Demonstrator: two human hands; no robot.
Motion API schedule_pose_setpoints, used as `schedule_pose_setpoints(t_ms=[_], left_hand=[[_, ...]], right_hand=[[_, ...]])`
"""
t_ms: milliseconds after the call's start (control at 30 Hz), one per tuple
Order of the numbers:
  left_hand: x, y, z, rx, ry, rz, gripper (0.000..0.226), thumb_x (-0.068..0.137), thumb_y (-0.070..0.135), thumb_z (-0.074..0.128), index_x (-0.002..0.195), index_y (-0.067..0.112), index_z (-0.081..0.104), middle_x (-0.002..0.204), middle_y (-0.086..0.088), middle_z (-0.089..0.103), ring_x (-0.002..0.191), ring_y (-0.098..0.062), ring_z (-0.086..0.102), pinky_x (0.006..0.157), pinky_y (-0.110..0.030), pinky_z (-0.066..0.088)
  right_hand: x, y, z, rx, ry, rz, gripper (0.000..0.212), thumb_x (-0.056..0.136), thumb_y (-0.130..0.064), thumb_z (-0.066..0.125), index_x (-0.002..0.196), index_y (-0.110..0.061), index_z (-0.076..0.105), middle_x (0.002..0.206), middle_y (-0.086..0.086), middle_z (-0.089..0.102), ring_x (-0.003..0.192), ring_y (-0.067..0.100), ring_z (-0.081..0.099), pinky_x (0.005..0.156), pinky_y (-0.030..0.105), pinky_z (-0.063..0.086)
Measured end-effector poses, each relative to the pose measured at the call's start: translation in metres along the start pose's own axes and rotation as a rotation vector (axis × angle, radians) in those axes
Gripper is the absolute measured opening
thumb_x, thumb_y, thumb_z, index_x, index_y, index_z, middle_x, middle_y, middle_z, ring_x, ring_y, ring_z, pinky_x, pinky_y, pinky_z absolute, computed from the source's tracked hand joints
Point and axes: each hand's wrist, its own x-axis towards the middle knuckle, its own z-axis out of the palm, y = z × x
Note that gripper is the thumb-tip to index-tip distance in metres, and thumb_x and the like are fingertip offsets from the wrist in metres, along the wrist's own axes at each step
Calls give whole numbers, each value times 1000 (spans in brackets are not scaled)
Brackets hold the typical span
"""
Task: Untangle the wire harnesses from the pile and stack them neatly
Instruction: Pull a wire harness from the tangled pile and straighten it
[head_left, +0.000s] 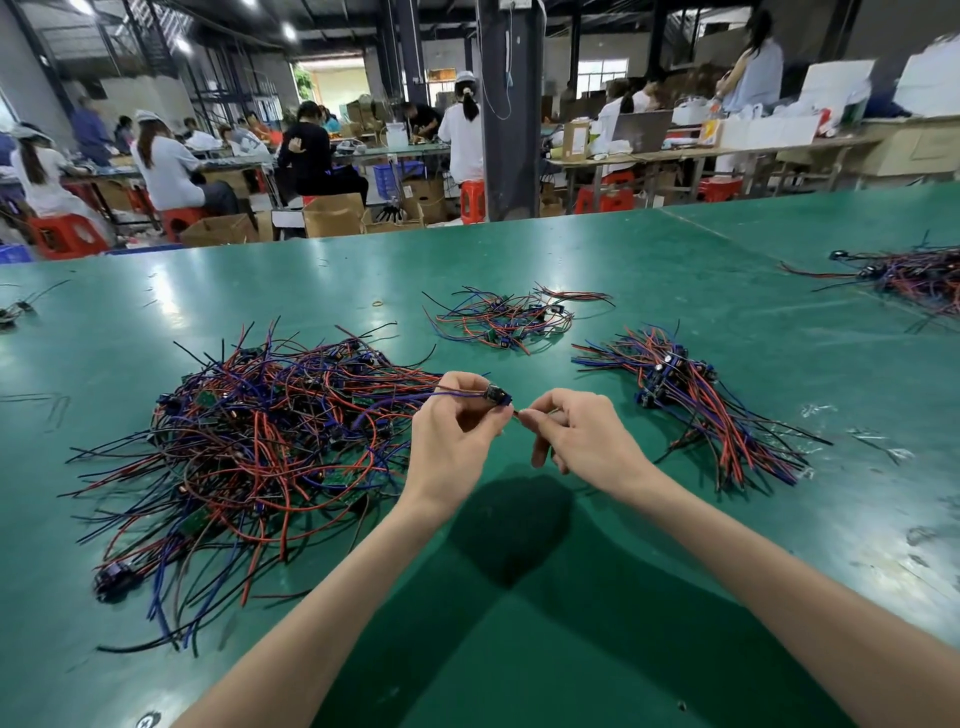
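The left hand (457, 436) is pinching one wire harness (497, 397) by its board, and the right hand (582, 436) is pinching a lead just beside it. Its wires are trailing toward nine o'clock into the tangled pile (260, 447). Being light and floppy, it is probably best drawn out by the board. The neat stack (696, 410) is lying at two o'clock.

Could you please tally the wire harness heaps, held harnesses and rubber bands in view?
Harness heaps: 4 (tangled pile, small loose heap, aligned stack, far-right heap)
Stray wire cluster, left edge: 1
Held harness: 1
Rubber band: 1
Total: 7
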Motion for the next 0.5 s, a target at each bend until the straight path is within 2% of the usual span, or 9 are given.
schedule_pose_setpoints(t_ms=[100, 167, 233, 333, 433, 500], left_hand=[[3, 1, -1, -65, 29, -46, 24, 82, 4, 71, 89, 19, 54, 76, 1, 69, 61, -9, 63, 66, -24, 51], [5, 0, -3, -119, 54, -97, 26, 82, 3, 70, 89, 21, 53, 76, 0, 68, 61, -9, 63, 70, -32, 54], [5, -2, -5, -189, 67, -150, 23, 82, 1, 69, 91, 16, 54, 76, -2, 67, 62, -7, 63, 72, -36, 55], [4, 0, -4, -261, 46, -208, 21, 83, -2, 68, 98, 5, 55, 77, -5, 66, 58, -5, 61, 64, -23, 53], [1, 4, -2, -289, 8, -204, 24, 83, -5, 66, 90, 13, 53, 74, -2, 65, 56, -2, 60, 57, -14, 49], [0, 4, 0, -274, -19, -194, 23, 82, -6, 66, 89, 12, 53, 73, -2, 65, 55, -1, 60, 56, -13, 48]], right_hand=[[-1, -2, 0, 11, -27, -16, 16, 96, -19, 55, 84, -10, 61, 53, -3, 65, 38, 9, 42, 45, 20, 40], [-2, -4, 2, 11, -49, -21, 15, 96, -16, 52, 84, -12, 60, 57, -3, 66, 40, 8, 43, 46, 22, 42], [-3, -5, 4, 2, -58, -20, 14, 96, -13, 51, 85, -12, 60, 59, -2, 67, 41, 10, 43, 47, 24, 42], [-3, -5, 2, 1, -59, 2, 14, 96, -11, 51, 84, -11, 59, 60, 0, 68, 44, 13, 42, 48, 26, 41], [0, -3, -1, 1, -63, 26, 16, 95, -11, 54, 79, -14, 57, 59, 2, 67, 39, 6, 39, 46, 19, 37], [1, -2, -4, 4, -68, 46, 16, 94, -13, 56, 78, -14, 58, 59, 3, 67, 37, 5, 39, 44, 15, 35]])
